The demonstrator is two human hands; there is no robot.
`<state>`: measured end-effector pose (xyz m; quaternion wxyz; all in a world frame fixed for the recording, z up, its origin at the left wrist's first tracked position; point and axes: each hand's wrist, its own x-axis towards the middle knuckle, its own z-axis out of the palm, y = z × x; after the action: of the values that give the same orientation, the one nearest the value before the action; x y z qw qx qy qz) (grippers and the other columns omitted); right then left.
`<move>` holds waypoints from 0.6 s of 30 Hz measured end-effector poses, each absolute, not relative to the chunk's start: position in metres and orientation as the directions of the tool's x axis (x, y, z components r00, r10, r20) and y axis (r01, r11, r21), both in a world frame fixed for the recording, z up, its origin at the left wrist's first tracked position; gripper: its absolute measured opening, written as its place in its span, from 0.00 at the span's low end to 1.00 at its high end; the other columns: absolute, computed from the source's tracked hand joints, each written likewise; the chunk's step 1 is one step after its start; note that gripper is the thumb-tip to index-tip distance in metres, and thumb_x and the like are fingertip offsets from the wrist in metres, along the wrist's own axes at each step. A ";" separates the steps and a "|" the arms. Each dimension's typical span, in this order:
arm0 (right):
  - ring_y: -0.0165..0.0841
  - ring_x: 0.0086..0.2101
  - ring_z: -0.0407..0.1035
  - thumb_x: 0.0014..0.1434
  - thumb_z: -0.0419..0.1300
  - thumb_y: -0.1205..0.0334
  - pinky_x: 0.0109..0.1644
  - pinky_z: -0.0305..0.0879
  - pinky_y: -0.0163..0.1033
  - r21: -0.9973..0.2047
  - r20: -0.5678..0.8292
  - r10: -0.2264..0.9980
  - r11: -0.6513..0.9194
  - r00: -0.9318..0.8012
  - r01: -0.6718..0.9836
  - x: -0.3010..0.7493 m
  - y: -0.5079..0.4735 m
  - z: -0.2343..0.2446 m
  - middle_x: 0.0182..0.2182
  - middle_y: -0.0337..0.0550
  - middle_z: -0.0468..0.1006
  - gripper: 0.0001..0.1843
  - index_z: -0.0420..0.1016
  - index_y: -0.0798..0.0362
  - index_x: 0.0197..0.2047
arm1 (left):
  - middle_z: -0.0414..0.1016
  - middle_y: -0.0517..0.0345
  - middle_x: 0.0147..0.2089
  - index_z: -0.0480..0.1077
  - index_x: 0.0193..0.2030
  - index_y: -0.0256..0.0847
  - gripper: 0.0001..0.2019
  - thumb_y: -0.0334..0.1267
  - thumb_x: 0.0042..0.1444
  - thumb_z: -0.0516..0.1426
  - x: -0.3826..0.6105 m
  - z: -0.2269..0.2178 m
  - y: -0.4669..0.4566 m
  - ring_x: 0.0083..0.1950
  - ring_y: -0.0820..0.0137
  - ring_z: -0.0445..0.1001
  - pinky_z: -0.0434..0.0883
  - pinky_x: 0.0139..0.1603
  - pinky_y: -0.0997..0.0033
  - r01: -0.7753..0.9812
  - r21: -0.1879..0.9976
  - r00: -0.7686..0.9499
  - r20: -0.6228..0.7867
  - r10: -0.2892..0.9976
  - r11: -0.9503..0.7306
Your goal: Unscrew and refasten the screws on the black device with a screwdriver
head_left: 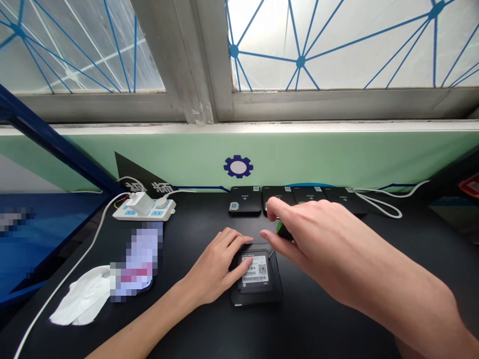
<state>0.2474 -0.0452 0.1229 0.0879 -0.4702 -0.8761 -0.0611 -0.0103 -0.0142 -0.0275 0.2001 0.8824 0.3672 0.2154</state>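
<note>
A flat black square electronic device (276, 291) lies label side up on the black table. Stretched over its left side is my left hand (215, 271), fingers extended toward the far edge and thumb resting on the white label (260, 271). My right hand (314, 237) is closed around a screwdriver (280, 229) with a green and black handle, mostly hidden by the fingers. The thin metal shaft slants down to the upper right corner of the device. Whether the tip sits in a screw is too small to tell.
Several similar black devices (245, 199) stand in a row along the wall. To the left are a white power strip (164, 209) with plugs, a pixelated phone-like item (140, 259) and a white crumpled cloth or tissue (84, 296). A white cable (391, 207) lies at the back right.
</note>
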 end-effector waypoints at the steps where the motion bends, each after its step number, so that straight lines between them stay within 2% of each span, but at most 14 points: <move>1: 0.35 0.22 0.61 0.73 0.62 0.66 0.28 0.45 0.45 0.034 0.211 0.810 0.553 -0.547 0.832 0.249 -0.045 0.123 0.27 0.30 0.68 0.13 0.62 0.46 0.40 | 0.78 0.50 0.57 0.71 0.66 0.47 0.14 0.43 0.78 0.57 -0.010 -0.028 -0.014 0.56 0.55 0.75 0.75 0.57 0.53 0.563 0.509 0.637 0.235 0.734 -0.651; 3: 0.34 0.22 0.59 0.73 0.61 0.69 0.28 0.46 0.46 0.025 0.218 0.804 0.562 -0.553 0.827 0.250 -0.045 0.123 0.29 0.31 0.68 0.12 0.62 0.46 0.41 | 0.78 0.50 0.57 0.71 0.67 0.47 0.15 0.43 0.78 0.57 -0.011 -0.028 -0.014 0.56 0.54 0.76 0.75 0.57 0.53 0.559 0.510 0.639 0.236 0.732 -0.654; 7: 0.35 0.26 0.62 0.70 0.60 0.68 0.30 0.53 0.46 -0.016 0.237 0.792 0.582 -0.563 0.813 0.247 -0.047 0.124 0.31 0.34 0.70 0.08 0.65 0.47 0.41 | 0.77 0.49 0.58 0.70 0.68 0.48 0.15 0.43 0.78 0.57 -0.011 -0.028 -0.015 0.57 0.54 0.75 0.74 0.58 0.53 0.553 0.518 0.642 0.234 0.730 -0.653; 10: 0.37 0.27 0.66 0.70 0.60 0.65 0.30 0.52 0.47 -0.007 0.258 0.796 0.569 -0.548 0.823 0.245 -0.048 0.124 0.33 0.38 0.73 0.07 0.66 0.47 0.40 | 0.77 0.49 0.58 0.70 0.67 0.47 0.14 0.43 0.78 0.57 -0.010 -0.028 -0.015 0.57 0.54 0.75 0.74 0.58 0.53 0.555 0.517 0.641 0.233 0.731 -0.651; 12: 0.36 0.26 0.66 0.71 0.62 0.65 0.29 0.50 0.46 0.000 0.245 0.805 0.558 -0.541 0.830 0.245 -0.047 0.124 0.32 0.36 0.73 0.10 0.64 0.47 0.39 | 0.77 0.50 0.57 0.70 0.66 0.47 0.14 0.43 0.78 0.57 -0.010 -0.028 -0.015 0.56 0.54 0.75 0.74 0.58 0.53 0.562 0.511 0.640 0.229 0.733 -0.650; 15: 0.33 0.23 0.62 0.69 0.65 0.70 0.28 0.46 0.45 0.004 0.210 0.809 0.561 -0.549 0.828 0.246 -0.046 0.124 0.28 0.31 0.70 0.18 0.60 0.46 0.36 | 0.77 0.50 0.57 0.71 0.65 0.47 0.13 0.43 0.78 0.57 -0.009 -0.027 -0.014 0.56 0.54 0.75 0.74 0.58 0.53 0.567 0.499 0.639 0.236 0.732 -0.655; 18: 0.34 0.24 0.63 0.71 0.62 0.69 0.29 0.49 0.45 -0.010 0.216 0.802 0.572 -0.556 0.821 0.245 -0.044 0.124 0.29 0.32 0.70 0.14 0.61 0.46 0.38 | 0.78 0.50 0.56 0.71 0.65 0.47 0.14 0.43 0.78 0.57 -0.010 -0.026 -0.014 0.56 0.54 0.76 0.75 0.57 0.54 0.562 0.505 0.638 0.240 0.731 -0.656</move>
<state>0.2452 -0.0445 0.1237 0.0986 -0.4605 -0.8809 -0.0461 -0.0096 -0.0142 -0.0264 0.1959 0.8836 0.3659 0.2167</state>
